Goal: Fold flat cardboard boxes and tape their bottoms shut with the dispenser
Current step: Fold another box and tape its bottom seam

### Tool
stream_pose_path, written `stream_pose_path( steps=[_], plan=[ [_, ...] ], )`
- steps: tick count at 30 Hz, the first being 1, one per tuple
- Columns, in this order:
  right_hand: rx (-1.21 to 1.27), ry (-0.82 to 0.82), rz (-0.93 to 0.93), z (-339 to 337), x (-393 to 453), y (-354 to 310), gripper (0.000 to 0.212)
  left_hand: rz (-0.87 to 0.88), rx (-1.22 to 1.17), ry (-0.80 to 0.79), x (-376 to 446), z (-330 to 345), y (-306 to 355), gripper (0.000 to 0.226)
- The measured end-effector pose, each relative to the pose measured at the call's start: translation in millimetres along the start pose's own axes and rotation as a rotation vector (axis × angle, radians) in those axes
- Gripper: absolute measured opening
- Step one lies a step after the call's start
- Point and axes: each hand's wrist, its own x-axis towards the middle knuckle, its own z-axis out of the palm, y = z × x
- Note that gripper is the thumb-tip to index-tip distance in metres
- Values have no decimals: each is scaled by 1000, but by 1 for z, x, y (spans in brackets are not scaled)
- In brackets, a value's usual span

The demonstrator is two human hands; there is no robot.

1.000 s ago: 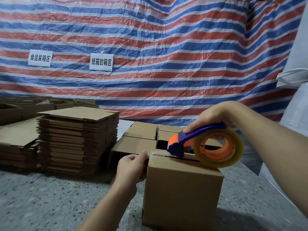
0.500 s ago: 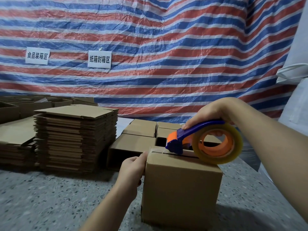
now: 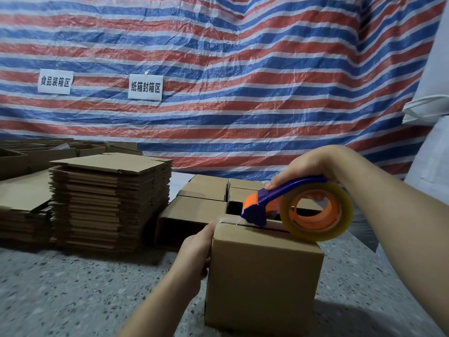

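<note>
A brown cardboard box (image 3: 262,278) stands on the speckled floor with its closed flaps facing up. My right hand (image 3: 313,166) grips the blue and orange tape dispenser (image 3: 264,203), whose clear tape roll (image 3: 315,211) rests on the box top. The dispenser's head sits on the flap seam near the left end, and a short strip of tape covers that end. My left hand (image 3: 196,249) presses against the box's left side at the top edge, over the tape end; its fingers are partly hidden.
A tall stack of flat cardboard blanks (image 3: 109,200) stands at the left, with a lower pile (image 3: 21,198) beside it. Several folded boxes (image 3: 206,190) lie behind the box I am taping. A striped tarp (image 3: 243,69) hangs behind, and white sacks (image 3: 430,142) stand at the right.
The dispenser's head has stayed near the left end of the seam, shifting only slightly. My left hand has slid down the box's left side. The view has tilted a little.
</note>
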Motion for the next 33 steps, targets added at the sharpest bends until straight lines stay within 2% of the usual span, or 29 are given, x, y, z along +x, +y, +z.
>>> stream_pose_path(
  steps=[5,8,10,11,13,15,18,20,23,28,33],
  plan=[
    [-1,-14,8,0,1,0,51,-79,-30,-25,5,-3,-10,57],
    [-2,-20,14,1,1,-1,51,98,55,71,6,-5,-15,36],
    [-7,-30,15,1,1,-1,52,264,27,170,-1,-8,-10,21],
    [-9,-30,15,1,2,-1,54,339,-13,198,-7,-8,-6,21],
    [-2,-15,12,0,3,0,56,473,-11,206,-19,-6,1,27],
    [12,-10,5,-1,3,1,54,564,116,146,-30,-2,3,35],
    [7,-31,-1,0,3,0,42,590,305,76,-41,4,-6,60],
    [8,-26,2,0,3,1,45,588,381,76,-45,6,-12,79],
    [10,-30,3,0,4,2,47,580,388,89,-47,7,-14,86],
    [4,-27,-6,0,3,1,46,590,431,102,-48,6,-15,81],
    [6,-23,-22,0,2,2,36,678,631,144,-50,5,-7,51]
  ],
)
